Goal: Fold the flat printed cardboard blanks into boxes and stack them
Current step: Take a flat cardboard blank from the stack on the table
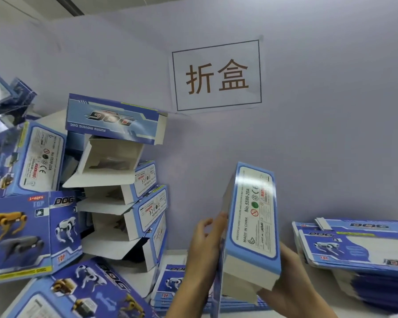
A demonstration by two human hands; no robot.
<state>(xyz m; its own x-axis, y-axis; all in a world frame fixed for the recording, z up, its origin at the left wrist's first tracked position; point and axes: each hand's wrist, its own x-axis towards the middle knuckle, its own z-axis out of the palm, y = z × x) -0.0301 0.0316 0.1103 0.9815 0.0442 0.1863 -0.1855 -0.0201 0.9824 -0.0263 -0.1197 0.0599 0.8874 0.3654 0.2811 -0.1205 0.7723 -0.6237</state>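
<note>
- Left hand (205, 244) held the upright box (254, 216) by its left side, fingers curled round the edge.
- Right hand (290, 288) gripped its lower end from beneath.
- Flat blanks (354, 244) lay stacked at right; folded boxes (115, 180) were piled at left.

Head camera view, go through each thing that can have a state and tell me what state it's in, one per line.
Box in hands: partly folded, held upright, bottom flap still open.
Left hand: fingers on the box's left side.
Right hand: holds the box from below on the right.
Stack of flat blanks: unfolded, lying flat at right.
Pile of folded boxes: stacked at left, several with open flaps.
Wall sign: stuck on the wall.
</note>
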